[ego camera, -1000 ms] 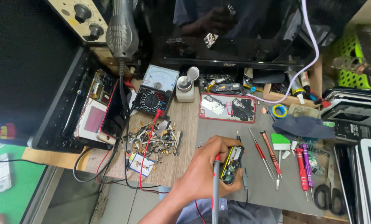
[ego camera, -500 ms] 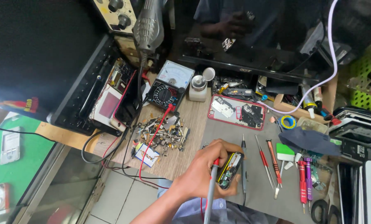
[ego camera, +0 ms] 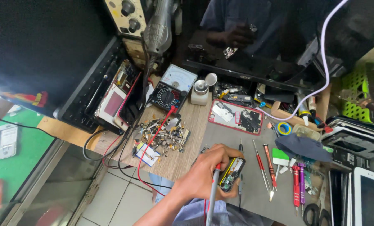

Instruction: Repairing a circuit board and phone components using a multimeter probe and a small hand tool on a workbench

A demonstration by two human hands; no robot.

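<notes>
One of the hands [ego camera: 205,173], which side I cannot tell, grips a probe [ego camera: 212,196] and an opened device [ego camera: 231,174] above the counter [ego camera: 187,163].

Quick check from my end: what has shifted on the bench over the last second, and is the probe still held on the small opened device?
Little changed. The view swung left and tilted, so the bench slid right in frame. The hand still grips the red-tipped probe against the small opened device; whether it is left or right cannot be told. The multimeter, screwdrivers and parts pile stayed put.
</notes>
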